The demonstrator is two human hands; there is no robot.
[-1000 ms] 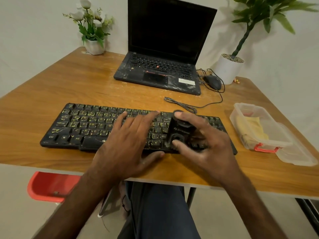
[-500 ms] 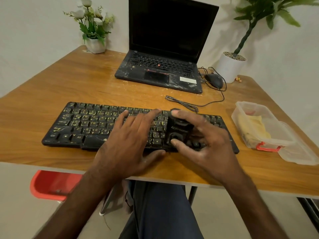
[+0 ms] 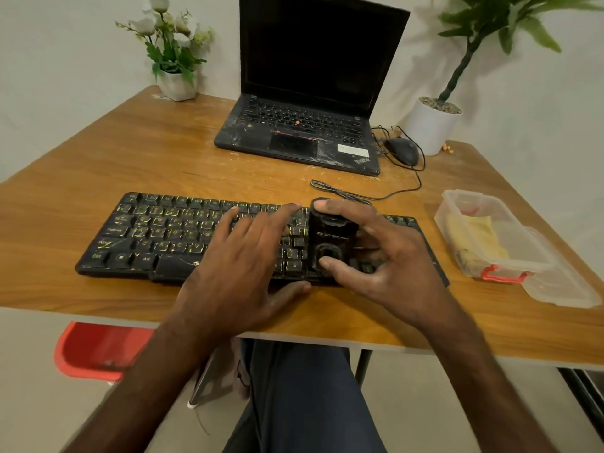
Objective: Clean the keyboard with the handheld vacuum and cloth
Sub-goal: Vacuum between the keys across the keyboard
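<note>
A black keyboard (image 3: 157, 233) with yellow-lit keys lies across the near part of the wooden table. My left hand (image 3: 242, 256) rests flat on its middle, fingers straight and thumb on the front edge. My right hand (image 3: 382, 259) grips a small black handheld vacuum (image 3: 330, 237) standing on the right half of the keys, index finger over its top and thumb at its lower front. A yellow cloth (image 3: 477, 237) lies inside a clear plastic box (image 3: 490, 237) at the right.
An open black laptop (image 3: 304, 125) sits behind the keyboard, with a black mouse (image 3: 402, 150) and its cable beside it. Potted plants stand at the back left (image 3: 173, 53) and back right (image 3: 431, 125). The box's clear lid (image 3: 562, 286) lies near the right edge.
Both hands and the vacuum stay at about the same place on the keyboard; the view has shifted slightly.
</note>
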